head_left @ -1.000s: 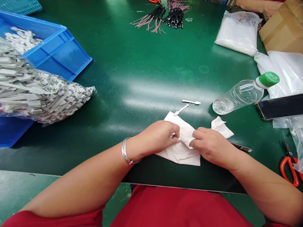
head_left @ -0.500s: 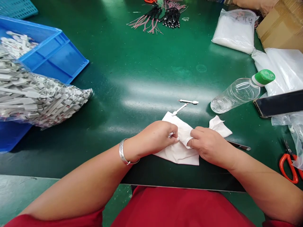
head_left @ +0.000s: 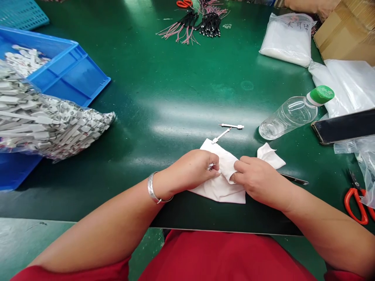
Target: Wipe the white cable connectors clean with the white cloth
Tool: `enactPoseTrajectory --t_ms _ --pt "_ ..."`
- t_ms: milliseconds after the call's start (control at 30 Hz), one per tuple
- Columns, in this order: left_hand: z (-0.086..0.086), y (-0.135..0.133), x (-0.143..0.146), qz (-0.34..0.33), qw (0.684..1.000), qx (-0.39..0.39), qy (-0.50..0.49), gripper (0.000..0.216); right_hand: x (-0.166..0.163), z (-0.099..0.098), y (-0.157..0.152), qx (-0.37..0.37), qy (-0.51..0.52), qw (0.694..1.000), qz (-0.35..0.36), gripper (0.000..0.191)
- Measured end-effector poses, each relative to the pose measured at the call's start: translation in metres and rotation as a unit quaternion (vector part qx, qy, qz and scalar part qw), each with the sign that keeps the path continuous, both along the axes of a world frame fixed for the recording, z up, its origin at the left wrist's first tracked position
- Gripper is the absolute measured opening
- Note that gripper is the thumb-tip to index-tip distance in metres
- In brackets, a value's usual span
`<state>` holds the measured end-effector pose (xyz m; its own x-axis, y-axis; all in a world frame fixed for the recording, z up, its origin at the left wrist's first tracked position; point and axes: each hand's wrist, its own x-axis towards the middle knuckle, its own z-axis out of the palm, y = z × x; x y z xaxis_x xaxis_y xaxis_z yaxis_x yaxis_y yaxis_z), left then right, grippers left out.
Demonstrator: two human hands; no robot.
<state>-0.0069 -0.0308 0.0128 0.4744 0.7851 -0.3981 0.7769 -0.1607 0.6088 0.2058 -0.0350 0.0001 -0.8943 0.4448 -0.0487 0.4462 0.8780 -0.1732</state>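
Observation:
A white cloth (head_left: 224,195) lies near the table's front edge, under both my hands. My left hand (head_left: 199,169) is closed in a pinch on a small white part (head_left: 210,166), mostly hidden by the fingers. My right hand (head_left: 256,177) grips a bunched fold of the cloth between thumb and fingers. One white strip with a wire end (head_left: 222,135) touches the cloth's far corner. Just beyond it, a second white strip (head_left: 233,126) rests on the table. A smaller white cloth piece (head_left: 270,156) sits beyond my right hand, beside a dark narrow tool (head_left: 294,179).
A clear bottle with a green cap (head_left: 290,117) and a phone (head_left: 345,127) stand right. Orange-handled scissors (head_left: 356,199) lie near the right edge. At left are a blue bin (head_left: 70,70) and a bag of white parts (head_left: 58,125). Black-and-pink wire bundles (head_left: 202,25) lie at the back.
The view has shifted slightly. Both hands keep nearly the same position and the same hold on the white part and the cloth.

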Motion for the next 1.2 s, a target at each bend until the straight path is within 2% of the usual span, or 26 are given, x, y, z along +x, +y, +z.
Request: enactPoseTrajectory --t_ms 300,500,667,867,1067,1200 --pt "-0.001 0.000 -0.001 0.006 1.000 0.000 -0.004 0.013 0.004 0.008 -0.002 -0.016 -0.026 0.999 -0.024 0.024" --pt "-0.002 0.000 0.000 0.008 1.000 -0.002 0.001 0.015 0.000 0.005 0.000 -0.041 -0.046 0.998 -0.010 0.027" --pt "-0.002 0.000 0.001 0.016 1.000 -0.009 -0.002 0.014 0.006 0.008 0.001 -0.058 -0.065 0.995 -0.045 0.026" --pt "-0.004 0.000 0.001 0.020 1.000 -0.010 0.000 0.014 -0.003 0.008 0.002 -0.063 -0.059 0.996 -0.013 0.027" --pt "-0.004 0.000 0.000 0.026 1.000 -0.016 -0.005 0.013 0.004 0.012 0.002 -0.067 -0.075 0.994 -0.053 0.026" --pt "-0.003 0.001 0.002 0.033 0.999 -0.015 -0.003 0.014 -0.004 0.007 0.002 -0.061 -0.053 0.997 -0.019 0.024"
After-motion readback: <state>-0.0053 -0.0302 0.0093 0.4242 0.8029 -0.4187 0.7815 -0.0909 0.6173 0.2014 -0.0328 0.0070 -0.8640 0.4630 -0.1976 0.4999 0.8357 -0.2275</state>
